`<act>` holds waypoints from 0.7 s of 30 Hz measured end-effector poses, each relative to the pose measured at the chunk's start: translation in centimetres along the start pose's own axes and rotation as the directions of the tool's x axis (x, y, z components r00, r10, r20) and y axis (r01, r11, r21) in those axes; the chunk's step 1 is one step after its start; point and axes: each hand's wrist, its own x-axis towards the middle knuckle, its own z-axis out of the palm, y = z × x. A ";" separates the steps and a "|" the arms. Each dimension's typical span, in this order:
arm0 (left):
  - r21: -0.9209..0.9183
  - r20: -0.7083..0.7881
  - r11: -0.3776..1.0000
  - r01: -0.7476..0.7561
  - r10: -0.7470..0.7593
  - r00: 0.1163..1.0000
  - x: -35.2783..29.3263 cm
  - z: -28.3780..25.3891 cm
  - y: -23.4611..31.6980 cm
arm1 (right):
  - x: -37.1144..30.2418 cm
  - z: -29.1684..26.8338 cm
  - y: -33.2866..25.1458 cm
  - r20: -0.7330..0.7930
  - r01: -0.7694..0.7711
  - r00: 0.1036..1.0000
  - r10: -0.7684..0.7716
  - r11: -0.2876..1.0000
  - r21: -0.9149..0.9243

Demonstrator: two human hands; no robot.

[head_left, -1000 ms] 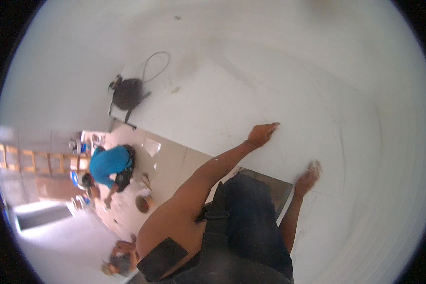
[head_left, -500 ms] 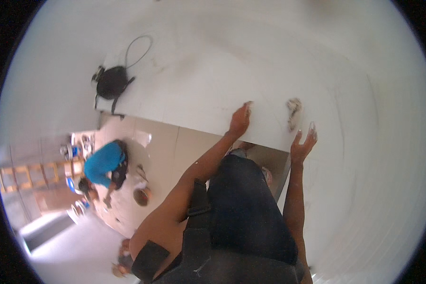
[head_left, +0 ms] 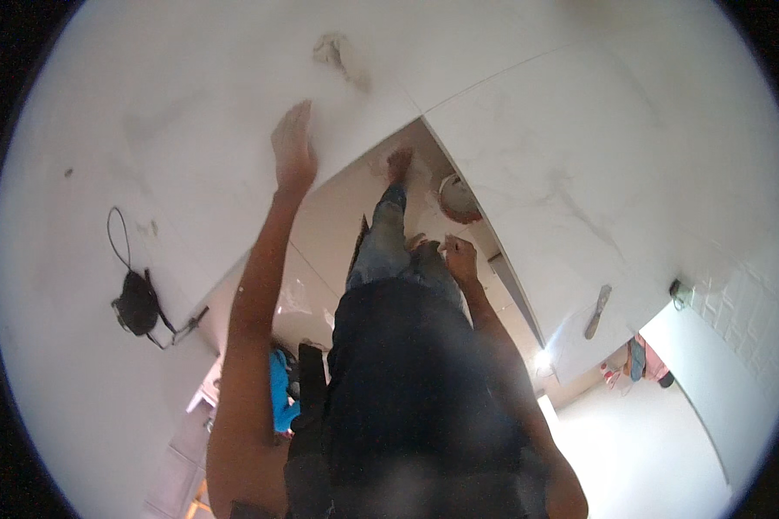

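Note:
My left hand (head_left: 294, 151) is over the white countertop on the left side of its inner corner. Its fingers are stretched out and held together, and nothing shows in them. Just beyond the fingertips lies a crumpled, off-white cloth-like clump (head_left: 342, 60). My right hand (head_left: 460, 255) is lower, in front of my thighs, beside the right counter's edge. Its fingers are curled in, and what they hold, if anything, is hidden. A scraper-like tool with a flat blade (head_left: 597, 311) rests on the right countertop (head_left: 528, 164).
On the left countertop sits a black pouch (head_left: 138, 303) with a looped cord and straps. A round bucket (head_left: 459, 199) stands on the floor below the right counter's edge. Partly behind my left arm is a person in blue (head_left: 281, 389). Pinkish clothes (head_left: 653, 359) lie at far right.
My view has turned right, bringing the counter corner and scraper into sight. My right hand has come off the countertop down toward my thighs. The left hand is now nearer the crumpled clump.

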 end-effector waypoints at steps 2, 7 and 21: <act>0.002 0.009 1.000 0.005 -0.005 1.000 0.2 0.3 0.7 | -0.4 2.8 11.2 0.018 -0.038 0.999 0.038 0.999 0.004; 0.125 0.001 0.992 0.006 -0.006 1.000 -1.4 0.3 -0.7 | -1.1 6.8 19.9 0.230 -0.635 0.769 0.596 0.673 0.379; 0.300 -0.052 0.951 -0.075 0.095 0.994 0.8 1.7 2.8 | 15.2 12.3 53.6 0.343 -0.328 0.468 0.814 -0.201 0.923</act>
